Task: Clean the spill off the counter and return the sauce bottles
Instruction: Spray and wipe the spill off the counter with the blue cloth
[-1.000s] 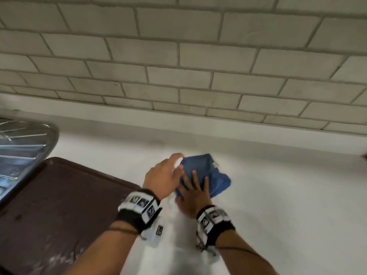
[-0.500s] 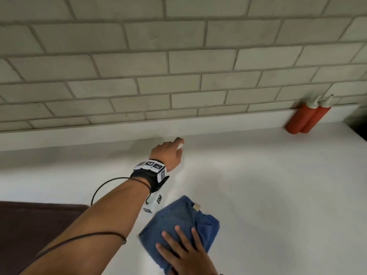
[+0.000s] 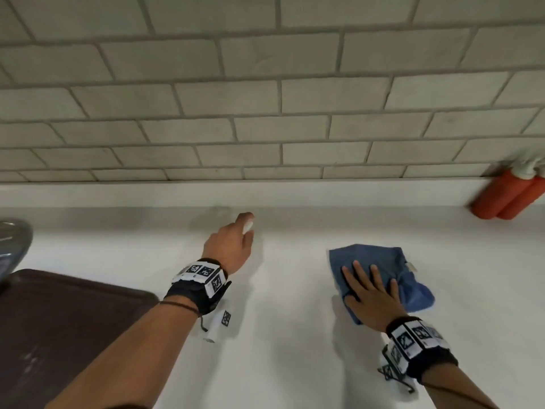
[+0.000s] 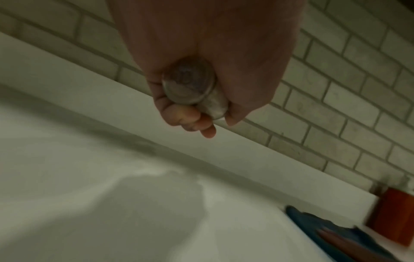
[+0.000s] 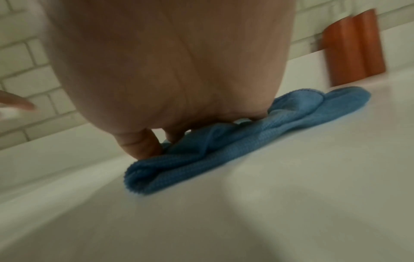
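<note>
My left hand (image 3: 233,246) hovers over the white counter (image 3: 295,364) near the back ledge, fingers curled round a small clear bottle (image 4: 190,83) whose white tip (image 3: 248,226) pokes out past the knuckles. To its right, my right hand (image 3: 371,293) lies flat with straight fingers on a crumpled blue cloth (image 3: 389,261), pressing it to the counter; the right wrist view shows the cloth (image 5: 224,150) bunched under the palm. Two red sauce bottles (image 3: 507,199) with white caps stand side by side against the tiled wall at the far right, well away from both hands.
A dark brown tray (image 3: 59,320) lies on the counter at the near left. A metal edge (image 3: 11,240) shows at the far left. The grey brick-tile wall (image 3: 265,113) and a white ledge close the back.
The right hand has slid the blue cloth to the right across the counter. The left hand, with the small bottle, has parted from the cloth and reached toward the back ledge.
</note>
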`<state>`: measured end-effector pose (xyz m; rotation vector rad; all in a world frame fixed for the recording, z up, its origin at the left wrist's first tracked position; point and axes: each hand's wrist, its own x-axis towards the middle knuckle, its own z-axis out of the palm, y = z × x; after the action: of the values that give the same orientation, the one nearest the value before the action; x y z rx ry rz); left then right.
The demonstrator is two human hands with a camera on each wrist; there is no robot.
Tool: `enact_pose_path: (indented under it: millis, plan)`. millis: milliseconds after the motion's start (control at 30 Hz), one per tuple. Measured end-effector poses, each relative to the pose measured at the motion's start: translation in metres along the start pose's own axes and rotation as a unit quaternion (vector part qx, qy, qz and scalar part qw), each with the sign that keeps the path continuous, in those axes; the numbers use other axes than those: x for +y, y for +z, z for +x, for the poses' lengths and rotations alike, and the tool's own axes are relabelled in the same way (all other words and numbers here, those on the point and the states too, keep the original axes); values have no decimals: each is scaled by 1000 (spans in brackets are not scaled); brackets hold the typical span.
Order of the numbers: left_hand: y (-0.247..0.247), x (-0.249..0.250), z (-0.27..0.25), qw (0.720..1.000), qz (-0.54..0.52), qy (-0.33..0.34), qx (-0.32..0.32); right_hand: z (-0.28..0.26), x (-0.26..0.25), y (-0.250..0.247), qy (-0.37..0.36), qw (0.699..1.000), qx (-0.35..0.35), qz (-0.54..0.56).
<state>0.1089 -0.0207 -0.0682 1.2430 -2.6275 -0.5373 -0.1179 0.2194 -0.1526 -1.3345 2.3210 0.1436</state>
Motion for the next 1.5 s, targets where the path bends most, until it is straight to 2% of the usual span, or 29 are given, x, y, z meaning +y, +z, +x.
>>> enact_pose_path:
  millis: [133,233,300,400,467,600,700,767,800,867,967,1033,1133,1200,1267,1333,1400,1500]
  plan:
    - [-5,-26,-53,997,-62,-44,26,75,-42,-32,-2,1000,-14,16]
    - [-6,-40,-94,991,-98,-76,47,109,-92,-43,-48,999,-21,3]
    - [-6,-49,-118,987,-114,-97,55,112,-134,-39,-102,994,-31,-16]
    - [-7,-63,-144,979,-130,-130,84,82,-189,-13,-192,979,-46,-52]
    - [-10,-68,-157,973,-147,-148,99,43,-207,15,-258,963,-38,-75]
    - [-20,-69,-182,966,-169,-159,117,-34,-191,69,-323,942,22,-90]
    - [-25,-74,-201,963,-171,-164,127,-29,-168,59,-289,955,18,-70]
    - [-29,-79,-215,963,-170,-166,129,-2,-165,34,-242,968,28,-59]
    - [-30,-82,-221,962,-172,-167,131,16,-167,22,-217,975,9,-51]
    - [-33,-88,-233,962,-175,-165,129,49,-180,7,-146,989,-18,-31]
    - [-34,-102,-247,961,-188,-164,121,68,-226,8,-98,994,-37,-40]
    - [-34,-114,-254,961,-194,-161,116,50,-260,18,-123,990,-37,-54]
    - [-39,-131,-260,963,-194,-153,106,-6,-295,53,-208,974,-18,-86]
    - [-42,-140,-262,964,-202,-141,101,-54,-303,84,-243,966,23,-84]
    - [-46,-148,-264,964,-219,-124,88,-106,-299,110,-270,959,30,-84]
    - [-49,-158,-267,963,-237,-110,68,-151,-278,122,-266,959,32,-88]
    - [-52,-167,-269,964,-241,-100,50,-170,-250,129,-232,969,40,-72]
    - [-54,-173,-268,970,-226,-78,35,-161,-217,123,-116,992,23,-48]
